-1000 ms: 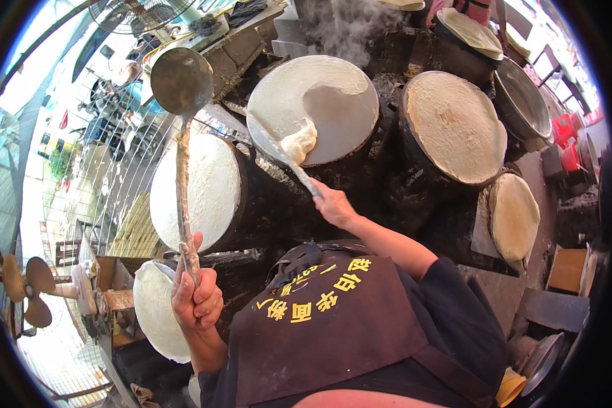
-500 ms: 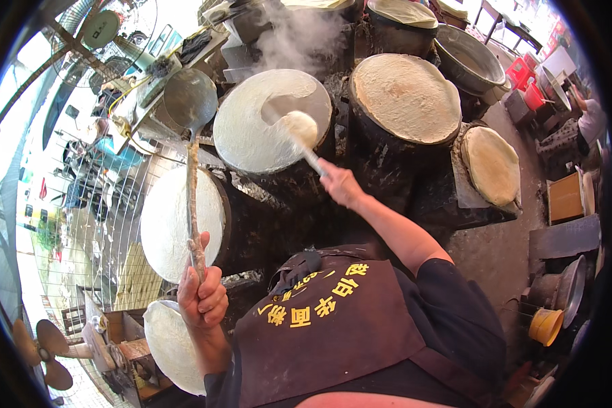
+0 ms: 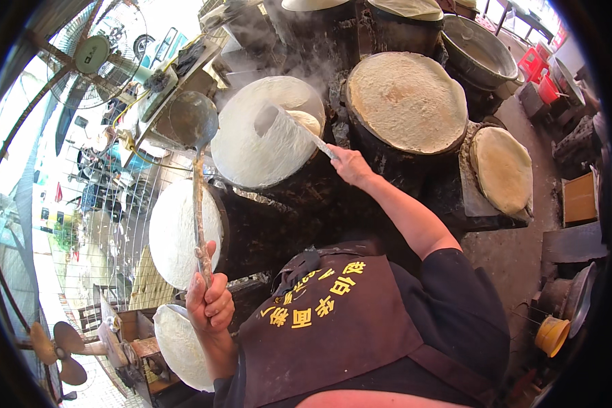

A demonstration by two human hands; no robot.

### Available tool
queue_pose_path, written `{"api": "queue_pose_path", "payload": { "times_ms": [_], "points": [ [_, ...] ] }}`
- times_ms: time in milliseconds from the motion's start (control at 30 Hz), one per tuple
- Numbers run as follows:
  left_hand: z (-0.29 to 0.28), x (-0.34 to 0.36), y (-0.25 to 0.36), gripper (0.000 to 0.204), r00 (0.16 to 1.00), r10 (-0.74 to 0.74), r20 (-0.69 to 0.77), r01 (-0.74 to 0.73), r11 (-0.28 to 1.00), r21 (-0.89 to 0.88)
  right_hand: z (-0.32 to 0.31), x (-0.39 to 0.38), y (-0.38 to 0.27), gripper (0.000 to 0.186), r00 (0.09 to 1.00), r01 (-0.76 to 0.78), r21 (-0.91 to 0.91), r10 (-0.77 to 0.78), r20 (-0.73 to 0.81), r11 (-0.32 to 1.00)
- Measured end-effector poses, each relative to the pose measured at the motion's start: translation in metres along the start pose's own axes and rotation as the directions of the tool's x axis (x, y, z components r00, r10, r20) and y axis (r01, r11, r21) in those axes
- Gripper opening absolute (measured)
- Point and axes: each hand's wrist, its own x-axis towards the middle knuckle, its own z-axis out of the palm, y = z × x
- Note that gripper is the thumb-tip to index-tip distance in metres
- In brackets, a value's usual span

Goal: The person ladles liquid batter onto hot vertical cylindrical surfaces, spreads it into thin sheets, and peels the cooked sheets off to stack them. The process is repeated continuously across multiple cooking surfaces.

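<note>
My left hand is closed around the long, worn handle of a ladle, whose round metal bowl hangs left of the middle griddle. In my right hand is the handle of a flat-bladed spatula. Its blade lies over a pale, wet sheet of batter spread on that round griddle. Just right of the blade sits a rounded pale lump of dough or batter. A bare grey patch shows around the lump, near the griddle's upper right.
A browner pancake covers the griddle to the right. Round sheets are stacked beyond it. A white-coated griddle stands at left. Steam rises behind. A large metal basin is at far right, a fan at far left.
The spatula blade has swung from beside the lump to its left, and the batter there now covers more of the grey patch. My right hand moved slightly right; the left still holds the ladle.
</note>
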Motion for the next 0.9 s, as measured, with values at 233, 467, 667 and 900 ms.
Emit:
{"api": "queue_pose_path", "payload": {
  "times_ms": [233,467,667,900],
  "points": [
    [0.009,0.019,-0.01,0.058,0.999,0.016,-0.043,-0.015,1.0,0.019,-0.016,-0.015,0.027,0.045,0.974,0.172,-0.23,-0.13,0.184,0.958],
    [0.027,0.042,-0.021,0.057,0.997,-0.002,-0.082,0.001,1.0,-0.011,-0.033,0.051,0.016,0.042,0.991,0.127,-0.268,-0.113,0.066,0.955],
    [0.029,0.05,-0.025,0.056,0.994,-0.001,-0.112,-0.003,0.999,-0.037,-0.028,0.055,0.033,0.041,0.979,0.196,-0.289,-0.206,-0.003,0.937],
    [0.043,0.068,-0.035,0.053,0.991,-0.032,-0.129,0.019,0.995,-0.097,-0.009,0.136,0.012,0.023,0.994,0.099,-0.254,-0.106,-0.016,0.962]
  ]
}}
